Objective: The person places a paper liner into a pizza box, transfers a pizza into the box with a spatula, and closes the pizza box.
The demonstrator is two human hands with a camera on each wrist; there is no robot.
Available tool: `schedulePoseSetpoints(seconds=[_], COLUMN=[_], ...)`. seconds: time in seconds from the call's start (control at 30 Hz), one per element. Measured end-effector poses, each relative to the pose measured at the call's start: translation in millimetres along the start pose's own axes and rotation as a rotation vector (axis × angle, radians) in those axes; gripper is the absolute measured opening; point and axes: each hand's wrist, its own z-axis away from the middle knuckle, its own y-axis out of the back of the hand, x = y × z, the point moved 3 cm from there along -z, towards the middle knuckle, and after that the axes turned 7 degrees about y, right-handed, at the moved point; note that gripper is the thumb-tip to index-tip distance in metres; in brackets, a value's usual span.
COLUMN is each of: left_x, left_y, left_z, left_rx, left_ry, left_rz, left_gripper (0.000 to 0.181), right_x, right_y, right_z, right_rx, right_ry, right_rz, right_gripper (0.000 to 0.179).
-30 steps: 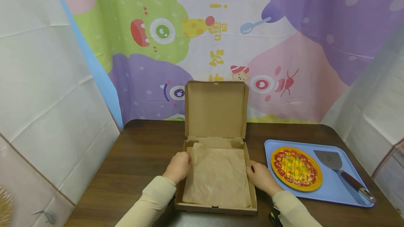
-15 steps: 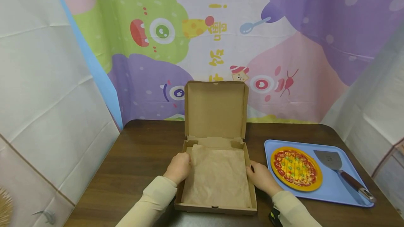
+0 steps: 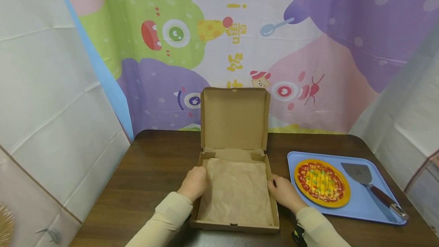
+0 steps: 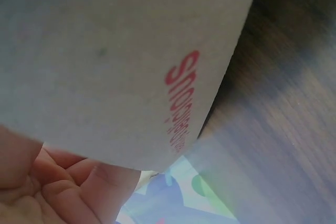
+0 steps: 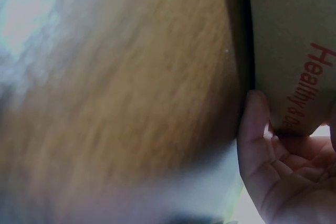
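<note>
"What did the wrist views record that the head view did not?"

"Red lettering on the outer side walls of the cardboard box; on the right it read 'Healthy &', the rest hard to make out. Only the head view took in the brown paper and, to the right, a blue tray bearing a pizza and a spatula."

"And the fingers?"

"Left hand: curled, clamped on the left wall. Right hand: clamped on the right wall. Whether either caught the paper too, I could not tell."

"Position and condition of the box?"

"It sat on the dark wooden table, between the hands. Plain brown, lid raised at the far side, a small slot in the front wall. The paper, lightly creased, covered most of its floor."
</note>
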Motion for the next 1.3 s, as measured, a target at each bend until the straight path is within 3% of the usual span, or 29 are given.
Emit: schedulePoseSetpoints(seconds=[0.37,0.67,0.73,0.87,0.97,1.07,1.3], left_x=[-1.5,-1.1,-1.0,0.8,4.0,7.2,17.0], left_y=[0.6,1.2,2.0,6.5,12.8,19.8,33.6], left_z=[2.4,3.9,3.7,3.4,5.2,6.6,9.0], left_rx=[-0.018,-0.001,-0.007,-0.025,-0.028,-0.02,0.07], left_ry=[-0.008,-0.066,-0.071,-0.073,-0.086,-0.098,-0.151], left_rz=[0.04,0.119,0.136,0.154,0.178,0.214,0.298], left_gripper=[0.02,0.046,0.042,0.009,0.023,0.023,0.02], right_x=[0,-3,-4,-4,-4,-3,-2], right_y=[0,2,2,2,1,1,2], right_z=[-2.7,-0.5,-0.3,-0.2,-0.2,-0.1,-0.1], right_rx=[0.011,0.011,0.01,0.015,0.02,0.018,0.016], right_ry=[0.01,0.018,0.016,0.015,0.019,0.019,0.022], right_rz=[0.006,0.005,0.001,0.002,0.006,0.005,0.0], right_gripper=[0.024,0.025,0.024,0.022,0.02,0.019,0.02])
